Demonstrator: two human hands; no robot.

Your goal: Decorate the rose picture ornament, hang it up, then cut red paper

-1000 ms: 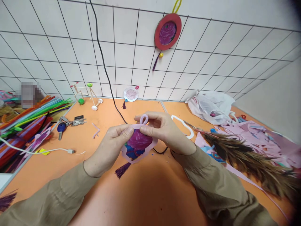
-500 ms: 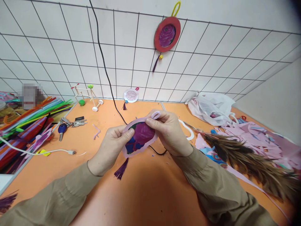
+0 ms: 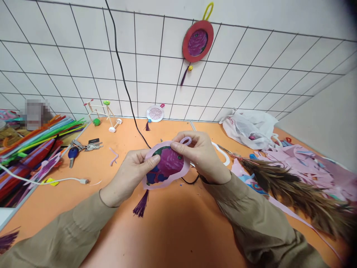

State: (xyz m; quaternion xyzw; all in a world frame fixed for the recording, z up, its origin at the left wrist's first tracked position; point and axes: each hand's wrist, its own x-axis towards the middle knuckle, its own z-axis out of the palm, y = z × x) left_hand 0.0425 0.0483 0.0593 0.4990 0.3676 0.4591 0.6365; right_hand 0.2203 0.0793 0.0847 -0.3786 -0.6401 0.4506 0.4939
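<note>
A round ornament point(image 3: 170, 162) with a pale lilac rim and a purple flower picture is held up over the orange table. My left hand point(image 3: 131, 173) pinches its left edge, thumb on the front. The upper right rim is pinched by my right hand point(image 3: 196, 152), beside a small lilac loop point(image 3: 186, 141). From the ornament's lower left hangs a dark purple tassel point(image 3: 141, 204). Fingers behind the ornament are partly hidden.
Keys point(image 3: 73, 152), a white cable point(image 3: 67, 179) and colourful pipe cleaners point(image 3: 41, 137) lie left on the orange table point(image 3: 167, 238). Right are a plastic bag point(image 3: 248, 126), pink scraps point(image 3: 304, 167) and brown feathers point(image 3: 290, 190). A red-rimmed ornament point(image 3: 185, 44) hangs on the grid wall.
The ornament has turned to face the camera more, showing more of its flower picture. Its tassel has shifted slightly down and left. Both hands keep their hold.
</note>
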